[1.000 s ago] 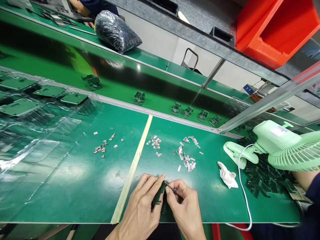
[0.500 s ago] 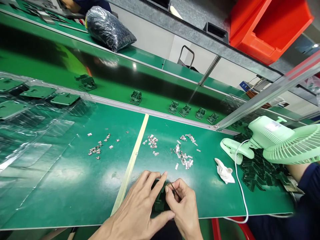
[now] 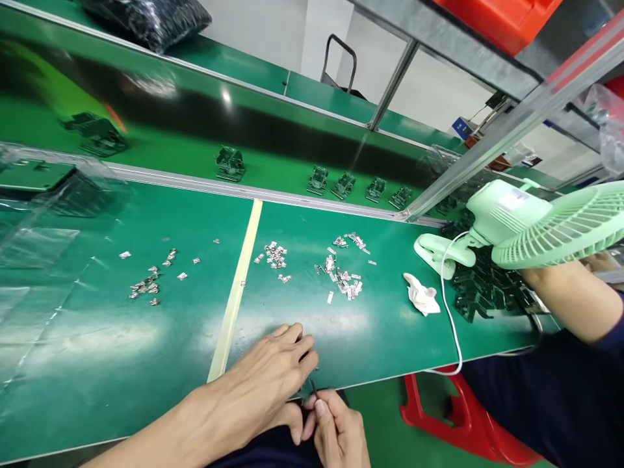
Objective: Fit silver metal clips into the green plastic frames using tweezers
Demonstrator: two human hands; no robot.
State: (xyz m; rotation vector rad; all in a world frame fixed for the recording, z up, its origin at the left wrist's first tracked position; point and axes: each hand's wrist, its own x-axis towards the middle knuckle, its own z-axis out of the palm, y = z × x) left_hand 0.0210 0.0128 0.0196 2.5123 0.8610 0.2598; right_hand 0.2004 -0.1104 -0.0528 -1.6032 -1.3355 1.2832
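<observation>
At the near edge of the green table (image 3: 370, 344), the two hands work close together. The right hand (image 3: 340, 426) pinches a thin dark rod (image 3: 314, 387) between thumb and fingers, its tip pointing up toward the other hand. The left hand (image 3: 273, 370) is bent over a small dark green part (image 3: 306, 391) at that same edge, just beside the rod; its fingers hide most of the part, so I cannot tell whether they are closed on it

Beyond the hands, yellow tape (image 3: 238, 292) crosses the table. Loose metal pieces (image 3: 146, 283) lie scattered to its left, and to its right are a small cluster of metal clips (image 3: 275, 255) and a wider spread of flat metal tabs (image 3: 344, 279). Farther right come a crumpled white cloth (image 3: 421, 296), a white cable (image 3: 451, 325), and a pale green fan (image 3: 517, 211) over a heap of dark green pieces (image 3: 482, 286). Another person's forearm (image 3: 575, 299) reaches in beside the fan. Along the back ledge stands a row of green assemblies (image 3: 318, 180)
</observation>
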